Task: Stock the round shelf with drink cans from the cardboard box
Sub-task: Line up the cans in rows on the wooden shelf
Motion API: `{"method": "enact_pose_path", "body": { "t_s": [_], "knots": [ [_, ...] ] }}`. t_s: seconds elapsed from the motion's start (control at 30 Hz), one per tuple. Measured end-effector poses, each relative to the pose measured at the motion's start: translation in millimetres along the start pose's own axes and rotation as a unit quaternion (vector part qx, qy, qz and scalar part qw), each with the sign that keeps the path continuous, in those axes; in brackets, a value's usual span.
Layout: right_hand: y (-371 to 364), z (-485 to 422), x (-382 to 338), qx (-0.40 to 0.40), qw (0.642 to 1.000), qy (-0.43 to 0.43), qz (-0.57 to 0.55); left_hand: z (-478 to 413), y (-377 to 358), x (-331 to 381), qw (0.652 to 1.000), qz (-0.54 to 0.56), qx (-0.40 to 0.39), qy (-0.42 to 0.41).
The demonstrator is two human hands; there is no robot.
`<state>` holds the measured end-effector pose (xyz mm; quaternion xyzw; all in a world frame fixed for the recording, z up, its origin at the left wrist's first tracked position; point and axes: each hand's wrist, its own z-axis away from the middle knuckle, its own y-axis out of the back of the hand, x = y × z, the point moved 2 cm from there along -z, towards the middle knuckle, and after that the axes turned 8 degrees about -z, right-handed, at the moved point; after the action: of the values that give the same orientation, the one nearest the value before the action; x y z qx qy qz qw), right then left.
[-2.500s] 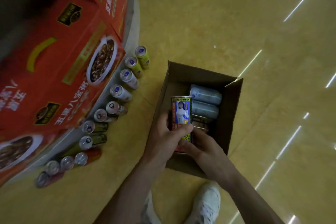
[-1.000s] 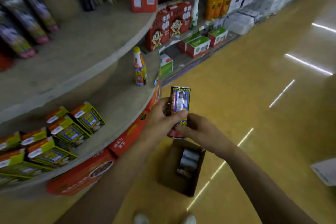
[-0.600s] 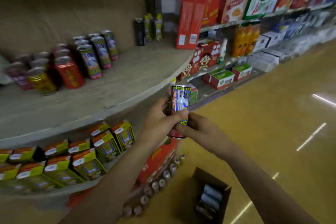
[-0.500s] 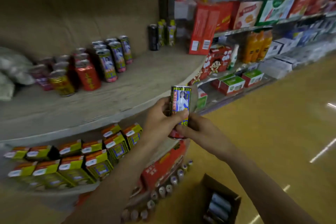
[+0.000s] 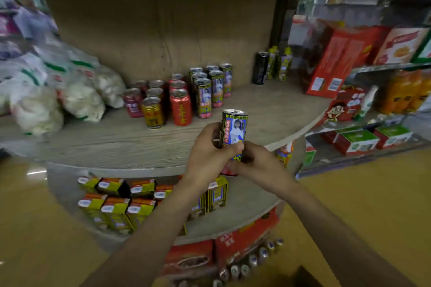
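One drink can (image 5: 234,133) is in hand, held upright in the air above the front edge of the top tier of the round shelf (image 5: 116,144), not touching it. The left-hand grip (image 5: 207,151) is wrapped round the can's middle from the left, thumb across the label. The right-hand grip (image 5: 258,165) pinches the lower part of the can from the right. A dark edge shows just behind the can on the left; whether that is a second can cannot be told.

Status of stocking:
- Done: a block of matching picture-label cans (image 5: 205,98) stands upright further back on the top tier, with red cans (image 5: 180,109) and a gold can (image 5: 152,113) just beside it on the left. Bare board lies in front of and to the right of this block.
- In progress: the held can is judged to belong with the matching block; it is not yet set down.
- Left: a dark corner at the bottom edge is probably the cardboard box (image 5: 305,277). Its contents are out of view, so the number of cans left to place cannot be told.

Small cartons (image 5: 116,205) fill the lower tier, and a row of cans (image 5: 245,268) lies on the floor at the base.
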<state>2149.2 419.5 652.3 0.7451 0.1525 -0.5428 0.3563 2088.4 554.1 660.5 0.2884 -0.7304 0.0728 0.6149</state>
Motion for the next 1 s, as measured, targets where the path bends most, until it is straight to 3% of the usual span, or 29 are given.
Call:
{"method": "enact_pose_path", "body": {
  "t_s": [1.0],
  "knots": [
    [105, -217, 111, -0.007, 0.995, -0.018, 0.095, -209, -105, -59, 0.992, -0.086, 0.080, 0.050]
  ]
}}
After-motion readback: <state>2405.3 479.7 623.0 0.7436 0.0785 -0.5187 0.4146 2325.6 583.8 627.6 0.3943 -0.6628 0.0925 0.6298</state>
